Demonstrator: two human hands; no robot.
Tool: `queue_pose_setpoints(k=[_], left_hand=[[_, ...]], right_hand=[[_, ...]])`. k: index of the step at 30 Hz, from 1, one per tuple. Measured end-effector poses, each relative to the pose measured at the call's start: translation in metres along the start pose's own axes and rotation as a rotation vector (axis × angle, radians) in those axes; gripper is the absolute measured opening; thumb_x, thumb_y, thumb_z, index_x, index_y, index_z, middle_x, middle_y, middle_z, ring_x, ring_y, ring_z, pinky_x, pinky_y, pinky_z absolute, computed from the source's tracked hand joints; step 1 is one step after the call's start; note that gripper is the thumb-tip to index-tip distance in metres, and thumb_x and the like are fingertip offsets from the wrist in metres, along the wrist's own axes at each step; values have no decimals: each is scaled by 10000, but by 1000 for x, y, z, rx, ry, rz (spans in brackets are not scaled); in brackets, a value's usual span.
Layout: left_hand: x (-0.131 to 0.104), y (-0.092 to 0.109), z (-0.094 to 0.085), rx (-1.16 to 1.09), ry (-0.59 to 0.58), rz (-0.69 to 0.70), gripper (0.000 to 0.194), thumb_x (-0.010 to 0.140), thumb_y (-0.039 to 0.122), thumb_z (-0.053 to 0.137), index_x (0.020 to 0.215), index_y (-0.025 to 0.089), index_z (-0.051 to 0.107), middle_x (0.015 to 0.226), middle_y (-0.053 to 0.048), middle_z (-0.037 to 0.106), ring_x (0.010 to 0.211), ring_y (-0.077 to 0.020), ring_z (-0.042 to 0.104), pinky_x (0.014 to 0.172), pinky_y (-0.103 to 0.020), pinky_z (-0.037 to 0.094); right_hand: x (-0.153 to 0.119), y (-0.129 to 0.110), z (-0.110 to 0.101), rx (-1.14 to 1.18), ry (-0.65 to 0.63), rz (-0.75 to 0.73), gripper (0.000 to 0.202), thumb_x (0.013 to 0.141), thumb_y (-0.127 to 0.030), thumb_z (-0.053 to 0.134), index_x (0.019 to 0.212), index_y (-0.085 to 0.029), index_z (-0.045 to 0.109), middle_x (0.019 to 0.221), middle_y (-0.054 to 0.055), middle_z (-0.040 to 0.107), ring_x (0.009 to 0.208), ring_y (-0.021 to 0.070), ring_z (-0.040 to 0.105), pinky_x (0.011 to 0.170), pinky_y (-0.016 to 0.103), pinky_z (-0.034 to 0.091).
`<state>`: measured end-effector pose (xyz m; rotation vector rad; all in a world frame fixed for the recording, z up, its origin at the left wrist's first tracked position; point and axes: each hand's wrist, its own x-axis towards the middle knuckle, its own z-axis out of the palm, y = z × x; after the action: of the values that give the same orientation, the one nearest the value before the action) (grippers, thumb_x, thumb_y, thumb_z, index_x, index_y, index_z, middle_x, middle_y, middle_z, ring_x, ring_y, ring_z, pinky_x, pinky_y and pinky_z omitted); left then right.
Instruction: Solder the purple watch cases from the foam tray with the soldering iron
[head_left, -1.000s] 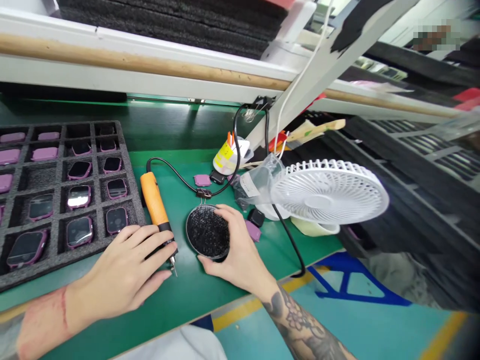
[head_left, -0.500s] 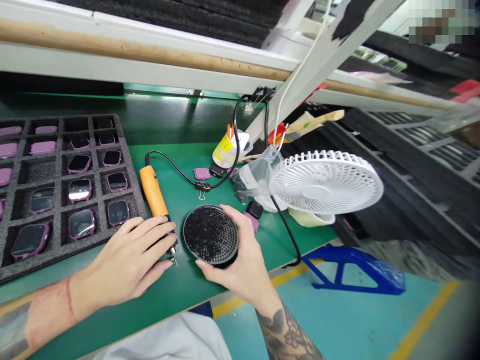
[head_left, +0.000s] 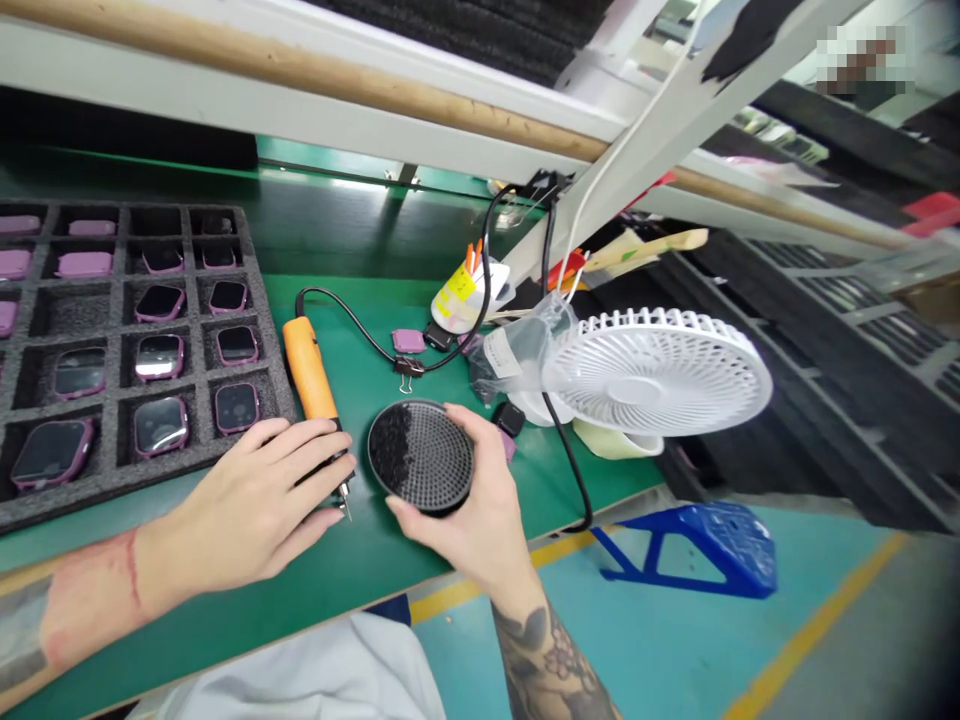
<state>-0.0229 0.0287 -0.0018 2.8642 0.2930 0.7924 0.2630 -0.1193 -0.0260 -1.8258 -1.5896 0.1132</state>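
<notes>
My right hand (head_left: 476, 500) grips a round black dish (head_left: 442, 470) by its right rim, thumb at the near side and fingers at the far side. Rows of small holes cover the dish, and tiny dark pieces (head_left: 390, 440), too small to name, are gathered on its left part. An orange electric screwdriver (head_left: 308, 368) lies on the green table left of the dish, its metal bit pointing toward me. My left hand (head_left: 277, 500) rests over its black front end with fingers stretched out. The cord runs from its back end through a binder clip (head_left: 407, 367).
At the left stands a black foam tray (head_left: 124, 400) with watches in its compartments. A white fan (head_left: 656, 375), a plastic bag (head_left: 517, 350) and a white cup (head_left: 459, 298) stand at the back right. A blue stool (head_left: 697, 550) is on the floor beyond the table edge.
The tiny dark pieces, which covered most of the dish, now lie toward its left side, baring the holes at the right. Both hands stay on their things; the view has shifted slightly.
</notes>
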Motion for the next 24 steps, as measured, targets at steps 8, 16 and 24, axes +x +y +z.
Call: queue_pose_setpoints(k=[8, 16, 24], left_hand=[[-10, 7, 16, -34, 83, -53, 341, 1234, 190, 572, 1482, 162, 805, 1566, -121, 850, 1493, -330, 734, 1206, -507, 456], [-23, -10, 25, 59, 90, 44, 427, 1227, 279, 643, 1628, 223, 779, 1678, -85, 804, 1528, -295, 735, 1258, -463, 487], [-26, -17, 31, 73, 109, 67, 439, 1223, 311, 651, 1640, 264, 777, 1670, -81, 816, 1506, -310, 761, 1218, -459, 546]], right_hand=[[-23, -7, 3, -83, -119, 74, 1271, 827, -492, 1109, 1834, -298, 358, 1773, 260, 574, 1667, 547, 594, 1350, 855, 583], [-3, -14, -9, 29, -351, 52, 1315, 771, -251, 1023, 1902, -324, 355, 1969, 205, 436, 1875, 467, 400, 1541, 714, 412], [-3, -15, -2, 20, -330, 76, 1280, 748, -312, 1095, 1849, -290, 444, 1925, 221, 465, 1819, 489, 455, 1503, 725, 458]])
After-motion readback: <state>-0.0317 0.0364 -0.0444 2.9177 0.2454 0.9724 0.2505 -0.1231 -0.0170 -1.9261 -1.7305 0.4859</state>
